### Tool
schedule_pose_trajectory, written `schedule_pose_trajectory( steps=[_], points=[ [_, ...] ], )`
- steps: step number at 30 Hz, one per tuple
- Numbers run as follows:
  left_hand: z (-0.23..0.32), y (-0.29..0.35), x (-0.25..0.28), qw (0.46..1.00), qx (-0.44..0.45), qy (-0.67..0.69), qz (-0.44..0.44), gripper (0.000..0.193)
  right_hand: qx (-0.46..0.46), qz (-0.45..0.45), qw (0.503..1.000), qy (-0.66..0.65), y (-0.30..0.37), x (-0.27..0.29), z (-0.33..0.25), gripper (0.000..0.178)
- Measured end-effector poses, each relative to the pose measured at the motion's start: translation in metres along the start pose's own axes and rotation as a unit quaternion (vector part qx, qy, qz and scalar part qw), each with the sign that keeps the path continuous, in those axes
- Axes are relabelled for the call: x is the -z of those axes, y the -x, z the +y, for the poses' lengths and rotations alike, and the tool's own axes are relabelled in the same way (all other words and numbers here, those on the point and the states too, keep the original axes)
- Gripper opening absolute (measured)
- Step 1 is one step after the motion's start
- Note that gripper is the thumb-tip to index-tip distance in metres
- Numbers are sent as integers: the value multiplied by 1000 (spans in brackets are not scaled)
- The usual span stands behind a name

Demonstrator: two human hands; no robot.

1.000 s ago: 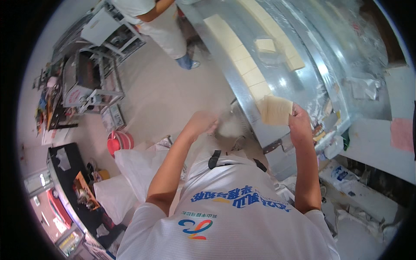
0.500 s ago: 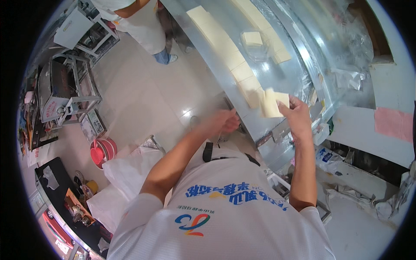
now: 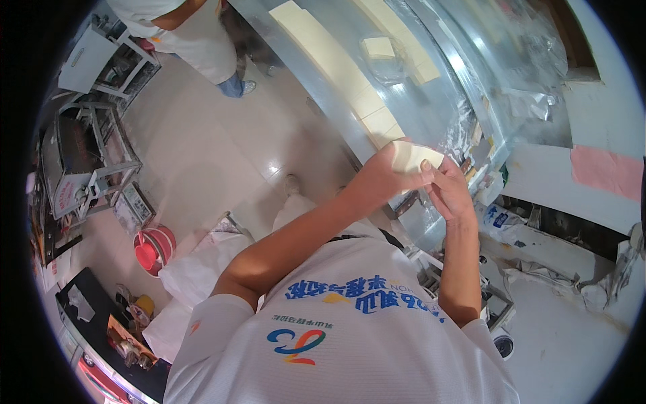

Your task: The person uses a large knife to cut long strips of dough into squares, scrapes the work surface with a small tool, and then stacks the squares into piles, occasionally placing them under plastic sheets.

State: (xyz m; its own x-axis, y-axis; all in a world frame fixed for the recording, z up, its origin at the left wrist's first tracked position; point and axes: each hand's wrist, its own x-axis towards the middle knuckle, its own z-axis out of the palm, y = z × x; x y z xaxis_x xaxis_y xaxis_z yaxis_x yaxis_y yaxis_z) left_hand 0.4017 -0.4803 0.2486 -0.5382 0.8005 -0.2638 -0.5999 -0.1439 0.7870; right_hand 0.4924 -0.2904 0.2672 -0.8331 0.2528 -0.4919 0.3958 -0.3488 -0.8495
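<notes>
Both my hands hold one pale square dough sheet just off the near edge of the steel table. My left hand grips its left side from below. My right hand pinches its right side with the thumb on top. A row of flat pale dough squares runs along the table's front edge, ending just beyond my hands. One more square lies farther in on the table.
Another person in white with blue trousers stands at the far left end of the table. A metal rack lines the left wall. A red bucket and white sacks sit on the tiled floor.
My hands lifted the dough sheet off the table's end and came together, drawing it toward my chest. The view tilted so the table sits farther up.
</notes>
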Motion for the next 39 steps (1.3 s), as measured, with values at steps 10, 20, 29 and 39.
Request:
schedule_pose_trajectory(
  steps=[10, 20, 29, 39],
  points=[
    [32, 20, -23, 963, -159, -201, 85, 68, 75, -113, 969, -204, -4, -8, 12, 55],
    [38, 4, 12, 995, -65, -51, 58, 57, 139, 30, 965, 222, 9, -55, -44, 54],
    [73, -36, 24, 935, -229, -270, 14, 66, 361, -62, 895, 254, -47, -29, -83, 40],
    [91, -107, 19, 932, -195, -296, 77, 63, 395, -58, 891, 214, -114, 9, -110, 45]
  ],
)
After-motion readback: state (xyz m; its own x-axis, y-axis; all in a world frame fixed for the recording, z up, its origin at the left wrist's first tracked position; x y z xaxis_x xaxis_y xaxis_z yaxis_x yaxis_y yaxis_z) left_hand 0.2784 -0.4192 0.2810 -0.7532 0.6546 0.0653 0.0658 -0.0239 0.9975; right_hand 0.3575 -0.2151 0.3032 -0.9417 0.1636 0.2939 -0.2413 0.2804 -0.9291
